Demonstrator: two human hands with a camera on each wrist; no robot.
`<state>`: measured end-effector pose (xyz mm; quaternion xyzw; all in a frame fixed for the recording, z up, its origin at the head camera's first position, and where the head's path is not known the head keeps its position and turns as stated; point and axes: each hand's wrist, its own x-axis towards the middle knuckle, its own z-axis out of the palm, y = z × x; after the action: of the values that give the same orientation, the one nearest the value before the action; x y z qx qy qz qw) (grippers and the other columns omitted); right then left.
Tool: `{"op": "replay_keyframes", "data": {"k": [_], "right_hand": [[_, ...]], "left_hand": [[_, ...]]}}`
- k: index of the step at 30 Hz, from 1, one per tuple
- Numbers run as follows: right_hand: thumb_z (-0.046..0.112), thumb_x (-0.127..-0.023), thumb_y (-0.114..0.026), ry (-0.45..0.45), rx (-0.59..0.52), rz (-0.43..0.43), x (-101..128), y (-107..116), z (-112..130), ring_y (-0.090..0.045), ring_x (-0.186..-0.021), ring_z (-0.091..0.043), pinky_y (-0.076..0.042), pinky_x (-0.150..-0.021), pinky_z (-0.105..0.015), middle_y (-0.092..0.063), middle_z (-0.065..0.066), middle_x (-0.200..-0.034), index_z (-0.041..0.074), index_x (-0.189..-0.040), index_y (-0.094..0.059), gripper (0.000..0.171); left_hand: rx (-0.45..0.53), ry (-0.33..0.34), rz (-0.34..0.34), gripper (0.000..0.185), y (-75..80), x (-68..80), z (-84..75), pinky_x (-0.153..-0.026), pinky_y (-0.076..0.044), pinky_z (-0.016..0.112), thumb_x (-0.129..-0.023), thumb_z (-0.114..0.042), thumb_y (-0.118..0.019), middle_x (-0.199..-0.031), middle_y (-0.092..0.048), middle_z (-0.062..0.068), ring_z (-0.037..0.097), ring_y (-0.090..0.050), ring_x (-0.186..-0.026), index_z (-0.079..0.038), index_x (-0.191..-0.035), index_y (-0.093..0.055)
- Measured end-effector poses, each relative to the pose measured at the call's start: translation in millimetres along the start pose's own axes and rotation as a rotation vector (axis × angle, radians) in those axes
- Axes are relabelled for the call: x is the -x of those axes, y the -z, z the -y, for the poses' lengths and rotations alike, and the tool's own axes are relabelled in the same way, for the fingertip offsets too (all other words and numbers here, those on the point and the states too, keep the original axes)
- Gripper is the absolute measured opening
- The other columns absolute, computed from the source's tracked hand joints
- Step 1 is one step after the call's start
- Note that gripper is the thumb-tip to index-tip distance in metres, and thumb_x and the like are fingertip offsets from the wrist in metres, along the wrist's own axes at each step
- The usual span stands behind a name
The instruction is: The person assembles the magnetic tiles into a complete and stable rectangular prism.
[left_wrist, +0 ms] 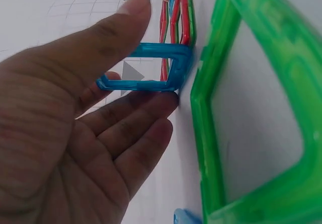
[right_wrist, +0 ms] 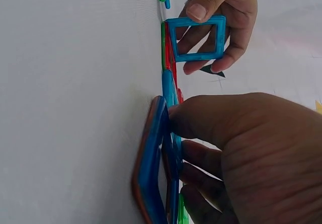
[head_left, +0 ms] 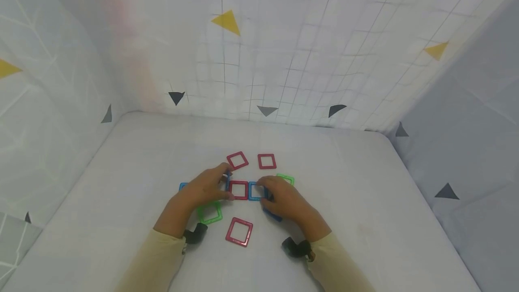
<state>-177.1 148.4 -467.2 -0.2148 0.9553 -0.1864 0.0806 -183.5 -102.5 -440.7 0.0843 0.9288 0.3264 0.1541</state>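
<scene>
Several square frame tiles lie on the white table [head_left: 365, 202]. My left hand [head_left: 222, 184] holds a blue square [left_wrist: 151, 68] upright on its edge, thumb on top and fingers below; it also shows as the blue square [right_wrist: 196, 38] in the right wrist view. It stands at the left side of a flat red square [head_left: 238, 190]. My right hand [head_left: 265, 193] curls its fingertips on the right edge of a flat blue square [head_left: 255, 191] that joins the red one. Another blue tile [right_wrist: 151, 163] lies under my right palm.
Two red squares [head_left: 237, 160] [head_left: 266, 161] lie farther back and a third red square [head_left: 239, 231] lies near me. A green square [head_left: 210, 213] sits under my left wrist, another green one [head_left: 285, 178] beyond my right hand. Cloth walls close in the table.
</scene>
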Motion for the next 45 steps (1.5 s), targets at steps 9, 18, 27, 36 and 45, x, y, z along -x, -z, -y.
{"op": "replay_keyframes", "data": {"k": [9,18,27,36,45], "right_hand": [[0.034,-0.085,-0.079,0.047,0.058,-0.044,6,7,15,-0.049,-0.134,-0.018,-0.049,-0.104,-0.041,-0.055,0.006,-0.141,0.025,-0.138,-0.057,0.058],[0.058,-0.069,-0.084,-0.054,0.045,0.17,14,5,55,-0.06,-0.091,-0.01,-0.056,-0.08,-0.032,-0.065,0.013,-0.1,0.025,-0.118,-0.069,0.061],[0.069,-0.055,-0.086,-0.063,0.132,0.25,23,-1,71,-0.053,-0.08,-0.01,-0.052,-0.068,-0.027,-0.056,0.012,-0.087,0.023,-0.112,-0.066,0.076],[0.057,-0.061,-0.09,0.017,0.145,0.247,30,0,75,-0.052,-0.076,-0.007,-0.051,-0.067,-0.022,-0.055,0.014,-0.082,0.022,-0.106,-0.067,0.061],[0.039,-0.067,-0.092,0.012,0.04,0.248,32,-1,77,-0.053,-0.072,-0.005,-0.05,-0.065,-0.019,-0.055,0.014,-0.081,0.021,-0.104,-0.061,0.052]], "left_hand": [[-0.065,-0.003,0.029,0.084,0.8,-3.5,0.9,-0.105,-0.047,0.048,-0.075,-0.03,-0.088,-0.134,-0.061,0.002,0.023,-0.054,-0.127,-0.018,-0.146,-0.045],[-0.09,0.005,0.031,0.084,2.5,-2.1,-0.8,-0.105,-0.046,0.049,-0.075,-0.029,-0.088,-0.135,-0.061,0.003,0.024,-0.054,-0.127,-0.017,-0.146,-0.045],[-0.092,0.019,0.025,0.084,2.2,-1.8,-1.6,-0.105,-0.047,0.048,-0.075,-0.028,-0.088,-0.134,-0.061,0.004,0.024,-0.054,-0.127,-0.018,-0.146,-0.045],[-0.092,0.035,0.02,0.086,0.2,-1.2,-2.2,-0.104,-0.048,0.049,-0.074,-0.027,-0.089,-0.137,-0.06,0.003,0.024,-0.053,-0.129,-0.019,-0.147,-0.044],[-0.094,0.03,0.029,0.086,0.3,-0.5,-1.6,-0.104,-0.047,0.049,-0.074,-0.026,-0.088,-0.137,-0.059,0.003,0.024,-0.052,-0.13,-0.018,-0.148,-0.044]]}}
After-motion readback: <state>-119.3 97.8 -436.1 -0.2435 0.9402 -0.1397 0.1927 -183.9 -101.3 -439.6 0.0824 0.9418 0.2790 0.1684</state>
